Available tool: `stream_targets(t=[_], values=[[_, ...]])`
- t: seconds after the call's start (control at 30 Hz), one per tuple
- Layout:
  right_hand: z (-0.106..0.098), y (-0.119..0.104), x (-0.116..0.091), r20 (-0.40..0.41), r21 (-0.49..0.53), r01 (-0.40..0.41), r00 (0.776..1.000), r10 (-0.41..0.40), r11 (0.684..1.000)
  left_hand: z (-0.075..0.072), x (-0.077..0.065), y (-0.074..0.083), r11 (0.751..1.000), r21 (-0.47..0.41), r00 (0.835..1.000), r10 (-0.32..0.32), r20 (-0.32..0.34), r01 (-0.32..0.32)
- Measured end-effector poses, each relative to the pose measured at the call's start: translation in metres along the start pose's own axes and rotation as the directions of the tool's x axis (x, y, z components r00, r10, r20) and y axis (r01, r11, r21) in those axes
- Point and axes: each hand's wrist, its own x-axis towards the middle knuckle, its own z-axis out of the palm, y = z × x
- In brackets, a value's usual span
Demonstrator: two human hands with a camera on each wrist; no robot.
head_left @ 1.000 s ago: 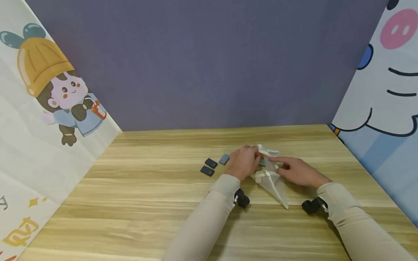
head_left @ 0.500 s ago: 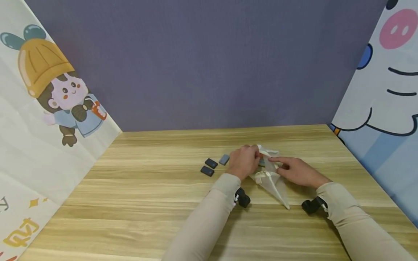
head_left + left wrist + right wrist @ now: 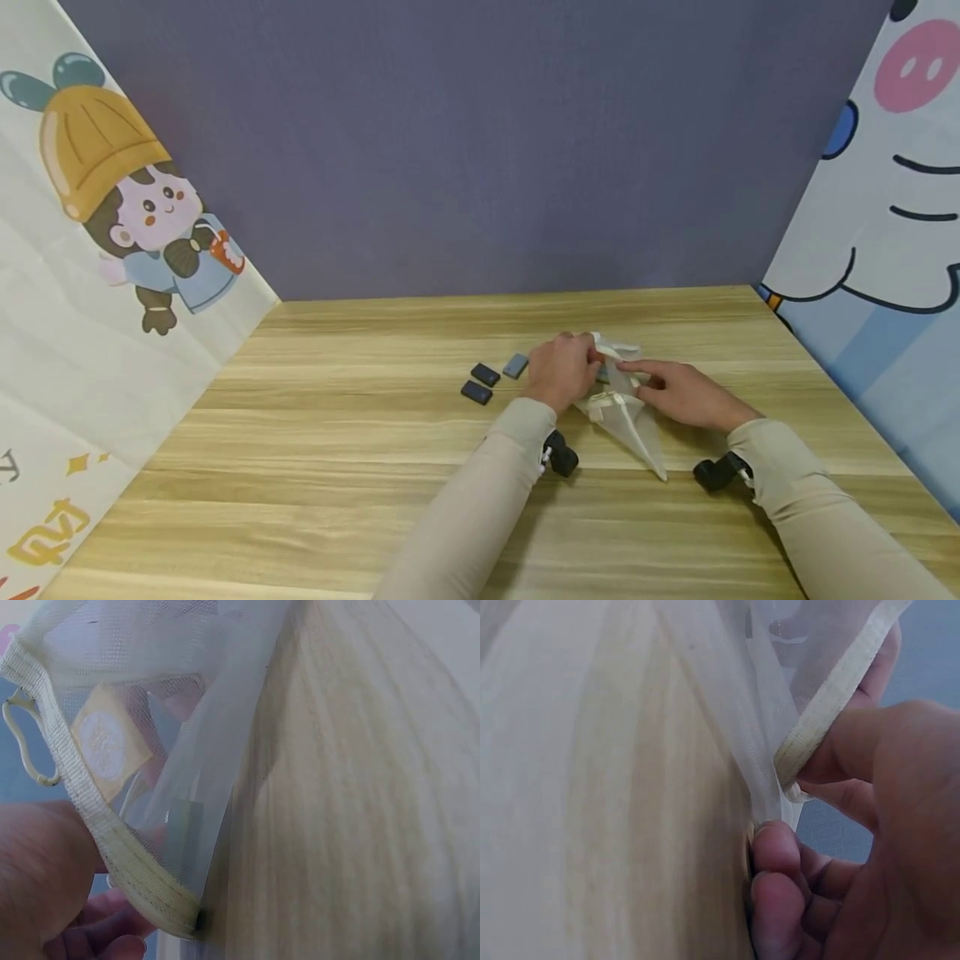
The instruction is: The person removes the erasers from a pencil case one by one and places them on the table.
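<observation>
A white mesh bag (image 3: pixel 622 421) lies on the table between my two hands, its pointed end toward me. My left hand (image 3: pixel 558 371) grips the left side of the bag's opening, fingers curled by the cream edge band (image 3: pixel 82 769). From the right, my right hand (image 3: pixel 690 396) holds the opening's other side; its thumb lies along the band (image 3: pixel 832 694) in the right wrist view. A small greenish block (image 3: pixel 184 825) shows through the mesh near the left fingers. Inside the bag is a yellowish tag (image 3: pixel 109 746) with a white oval, and a cord loop (image 3: pixel 30 742) hangs off the band.
Just left of the left hand are a blue-grey block (image 3: pixel 516 366) and two dark blocks, one (image 3: pixel 485 375) behind the other (image 3: pixel 477 392). The wooden table (image 3: pixel 300 467) meets a grey-purple back panel (image 3: pixel 480 150). Printed cartoon panels stand at both sides.
My left wrist has shifted very slightly to the right. Both hands stay on the bag, and the blocks lie as before.
</observation>
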Motion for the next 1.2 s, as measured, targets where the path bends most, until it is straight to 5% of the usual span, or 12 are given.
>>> stream_targets(t=[0.57,1.2], values=[[0.0008,0.0007,-0.0003,-0.004,-0.015,-0.010,1.000,0.010,1.000,-0.0016,-0.0025,-0.0046,0.997,-0.073,1.000,-0.002,0.029,0.004],[0.0014,0.0022,0.0014,-0.013,-0.026,-0.019,1.000,0.019,0.999,0.0004,-0.0064,-0.0080,0.999,-0.053,0.999,0.005,0.041,-0.002]])
